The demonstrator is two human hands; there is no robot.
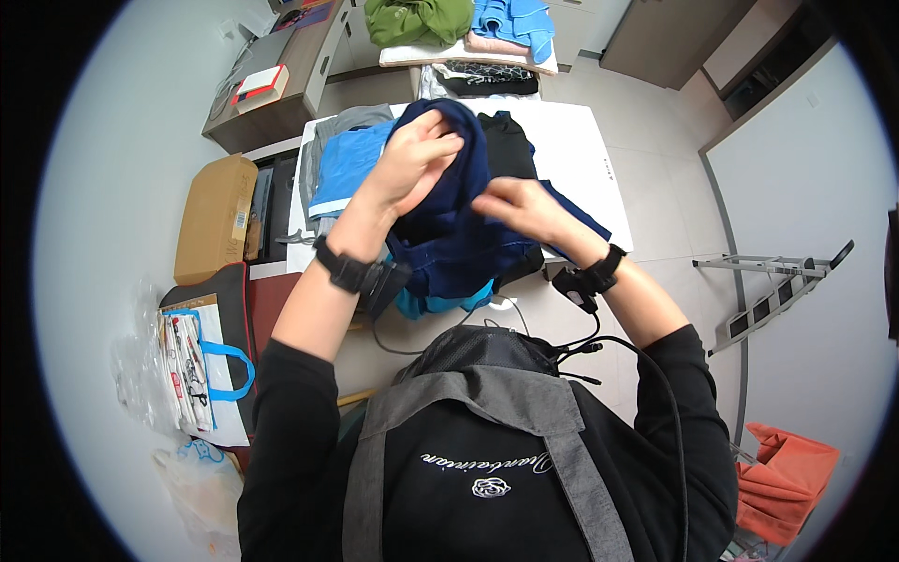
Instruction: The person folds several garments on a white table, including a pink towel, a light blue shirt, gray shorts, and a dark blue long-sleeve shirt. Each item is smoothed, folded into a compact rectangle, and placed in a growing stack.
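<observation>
A dark navy garment (449, 246) hangs in front of me over the near edge of the white table (576, 147). My left hand (420, 160) grips its raised upper part, fingers curled into the cloth. At the garment's right side, my right hand (523, 209) touches or nearly touches the fabric; motion blur hides whether its fingers pinch it. Behind the cloth lies a black garment (507, 147). Left of my left hand are a blue garment (351, 165) and a grey garment (358, 118). Teal cloth (446, 303) shows below the navy one.
Beyond the table, a green garment (421, 21) and light-blue cloth (516, 28) top a stack. A cardboard box (211, 214) and a bag with blue handles (228, 372) stand left. To the right are a folding stepladder (772, 295) and orange fabric (786, 485). Cables (653, 365) trail beside me.
</observation>
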